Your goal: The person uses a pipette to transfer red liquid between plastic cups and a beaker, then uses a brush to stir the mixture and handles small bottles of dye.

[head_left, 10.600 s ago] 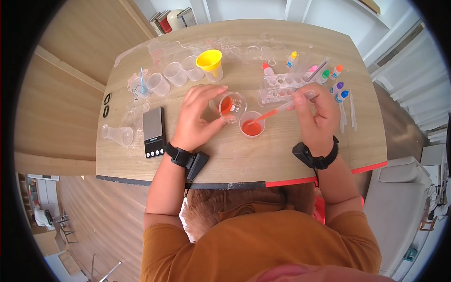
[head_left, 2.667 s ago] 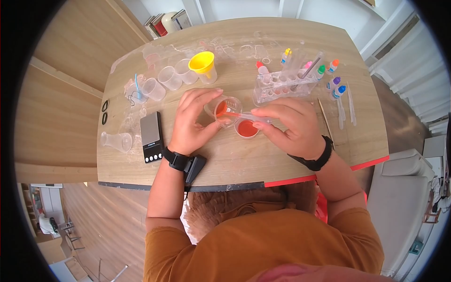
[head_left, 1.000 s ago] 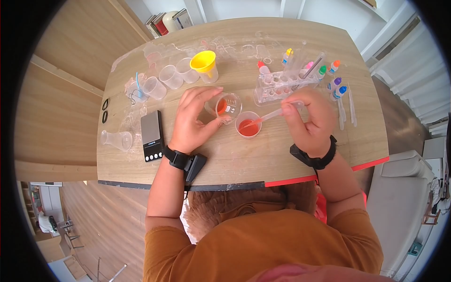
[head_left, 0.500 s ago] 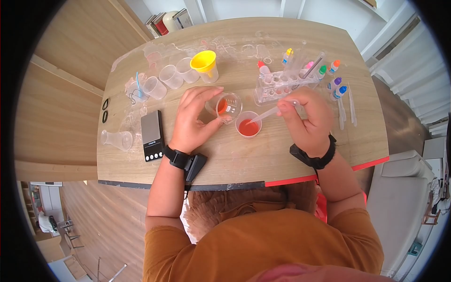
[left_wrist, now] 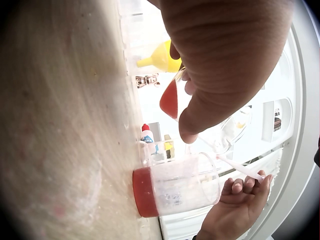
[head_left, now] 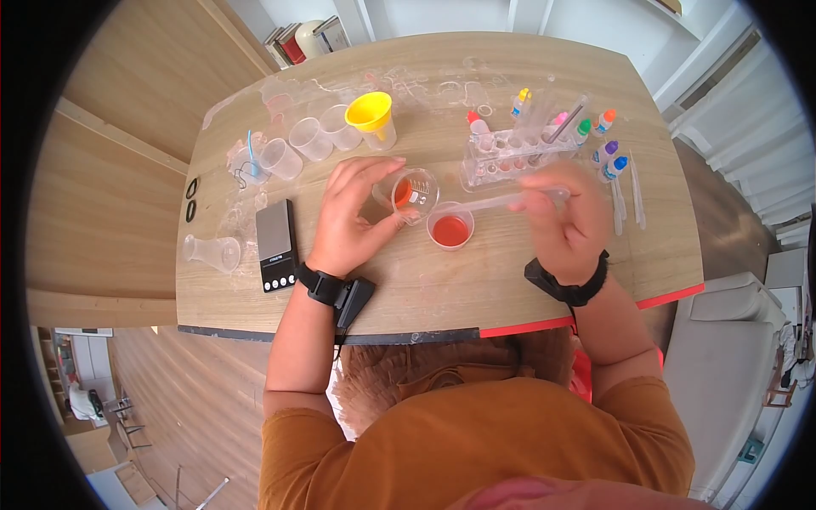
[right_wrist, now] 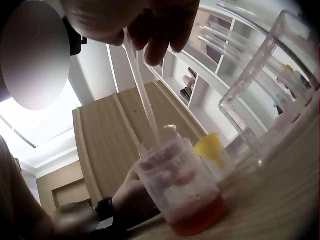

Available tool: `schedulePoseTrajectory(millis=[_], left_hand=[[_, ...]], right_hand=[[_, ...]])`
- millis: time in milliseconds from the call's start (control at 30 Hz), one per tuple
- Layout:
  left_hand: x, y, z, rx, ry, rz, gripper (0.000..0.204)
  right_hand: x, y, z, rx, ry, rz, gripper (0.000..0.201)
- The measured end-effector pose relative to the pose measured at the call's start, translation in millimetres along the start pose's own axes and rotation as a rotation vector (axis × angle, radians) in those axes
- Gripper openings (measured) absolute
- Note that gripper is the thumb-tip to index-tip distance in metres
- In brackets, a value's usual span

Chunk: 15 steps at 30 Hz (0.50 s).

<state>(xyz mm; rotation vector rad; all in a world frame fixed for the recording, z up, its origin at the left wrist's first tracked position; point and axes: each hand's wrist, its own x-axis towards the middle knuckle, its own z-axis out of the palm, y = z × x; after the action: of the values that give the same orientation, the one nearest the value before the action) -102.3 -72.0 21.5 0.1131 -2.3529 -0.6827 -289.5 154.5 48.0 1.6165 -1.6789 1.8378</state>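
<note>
My left hand point(head_left: 353, 208) grips a clear graduated beaker point(head_left: 426, 184) between thumb and fingers, tilted on its side with orange-red liquid pooled inside. Just right of it, a translucent plastic cup point(left_wrist: 185, 182) stands upright on the table with a layer of red liquid at the bottom. Between thumb and fingers, my right hand point(head_left: 565, 221) pinches a clear plastic dropper point(head_left: 493, 202), its stem slanting toward the cup. In the right wrist view the dropper's tip overlaps the cup's rim point(right_wrist: 162, 152), above the liquid, and the stem looks pale.
Behind the right hand stands a clear test tube rack point(head_left: 510, 166), with colour-capped bottles point(head_left: 606, 153) and spare droppers point(head_left: 637, 200) around it. A black scale point(head_left: 276, 246) and a conical flask point(head_left: 212, 252) are at left. Plastic cups point(head_left: 310, 138) and a yellow funnel point(head_left: 370, 110) line the back.
The dropper, earlier dipped in the beaker and then in the cup with orange liquid in its stem, is now lifted to the cup's rim and looks drained. My left hand stays put.
</note>
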Motion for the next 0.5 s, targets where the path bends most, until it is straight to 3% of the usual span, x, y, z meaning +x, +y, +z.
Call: schedulePoseTrajectory(millis=[100,267,367,500], left_hand=[[0.4,1.0,-0.8,0.012,0.003,0.010,0.063],[1.3,2.9,-1.0,0.001,0.003,0.028,0.063],[1.2,3.7,-1.6,-0.010,0.002,0.038,0.063],[1.2,4.0,-2.4,-0.011,0.005,0.050,0.062]], right_hand=[[-2.5,-1.6,-1.9,0.083,0.047,0.053,0.012],[11.5,-1.4,0.9,-0.059,-0.160,-0.138,0.020],[12.4,-1.9,4.6,-0.076,-0.268,-0.076,0.024],[10.9,-0.6,8.6,-0.097,-0.277,-0.054,0.025]])
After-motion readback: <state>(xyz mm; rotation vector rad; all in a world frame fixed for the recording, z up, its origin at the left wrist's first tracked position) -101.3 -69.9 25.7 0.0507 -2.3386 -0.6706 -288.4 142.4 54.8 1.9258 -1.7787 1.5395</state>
